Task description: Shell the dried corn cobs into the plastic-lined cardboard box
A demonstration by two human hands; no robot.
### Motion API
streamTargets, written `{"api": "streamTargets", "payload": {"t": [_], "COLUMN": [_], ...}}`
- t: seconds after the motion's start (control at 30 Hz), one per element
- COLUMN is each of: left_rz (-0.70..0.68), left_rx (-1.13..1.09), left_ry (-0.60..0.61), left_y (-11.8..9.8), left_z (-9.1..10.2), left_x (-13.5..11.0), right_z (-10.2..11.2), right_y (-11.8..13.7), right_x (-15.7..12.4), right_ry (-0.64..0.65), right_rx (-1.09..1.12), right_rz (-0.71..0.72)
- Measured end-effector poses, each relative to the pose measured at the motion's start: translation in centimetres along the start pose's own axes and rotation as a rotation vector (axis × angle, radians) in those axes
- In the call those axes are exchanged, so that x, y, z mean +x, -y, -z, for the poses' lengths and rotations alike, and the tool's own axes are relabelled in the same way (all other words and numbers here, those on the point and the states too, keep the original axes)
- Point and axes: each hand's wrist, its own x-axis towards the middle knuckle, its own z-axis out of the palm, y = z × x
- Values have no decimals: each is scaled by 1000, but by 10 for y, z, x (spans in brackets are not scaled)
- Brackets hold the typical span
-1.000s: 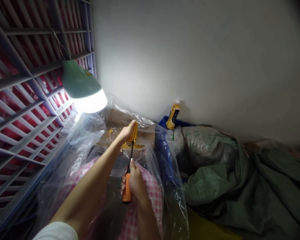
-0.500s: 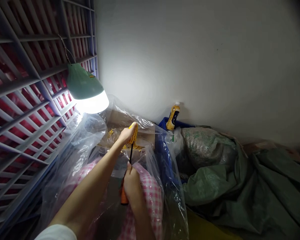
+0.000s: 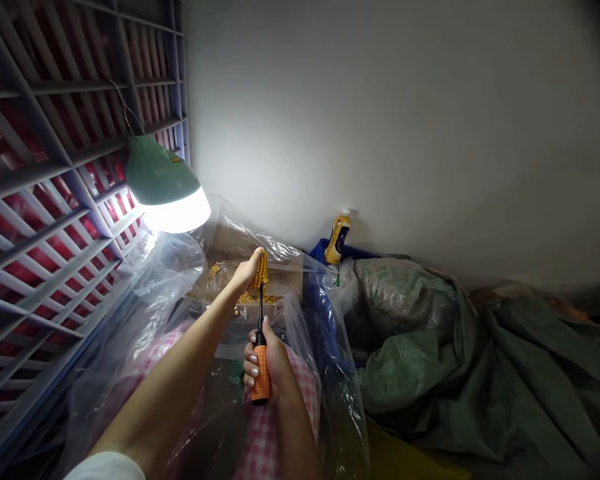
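Observation:
My left hand [image 3: 247, 271] grips an ear of yellow corn [image 3: 263, 267] and holds it up over a plastic-lined cardboard box [image 3: 285, 279]. Closed round the orange handle of a screwdriver [image 3: 261, 373] is my right hand [image 3: 276, 363], with the thumb along its upper end. The black shaft points up and away, its tip at the lower end of the ear; whether it presses between the kernels is too small to tell. Loose corn kernels [image 3: 260, 299] lie in the box beneath the ear.
A lit green lamp [image 3: 163, 175] hangs from a slatted plastic crate wall [image 3: 75, 170] at left. Clear plastic sheeting [image 3: 147, 300] drapes around the box. To the right stand a yellow bottle [image 3: 338, 238], a blue crate [image 3: 321, 248], a stuffed sack [image 3: 405, 293] and green tarpaulin [image 3: 525, 373].
My right hand has turned, so the orange handle now shows between thumb and fingers. The corn stays in my left hand. The whole view has shifted slightly.

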Motion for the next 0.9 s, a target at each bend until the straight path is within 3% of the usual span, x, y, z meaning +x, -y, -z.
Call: {"api": "streamTargets", "payload": {"t": [0.1, 0.33, 0.6, 0.7, 0.9], "left_rz": [19, 88, 34, 40, 93], "left_rx": [-78, -565, -736, -785, -926], "left_ry": [9, 369, 608, 554, 198], "left_y": [2, -9, -23, -21, -11], "left_z": [-1, -5, 21, 25, 20], "left_x": [0, -10, -29, -35, -37], "right_z": [-2, -5, -19, -29, -43], "right_y": [2, 23, 39, 37, 41], "right_x": [-3, -24, -33, -23, 0], "right_ry": [-53, -73, -97, -50, 42], "right_rx": [-71, -197, -459, -480, -644], "right_rz": [51, 103, 122, 109, 116]}}
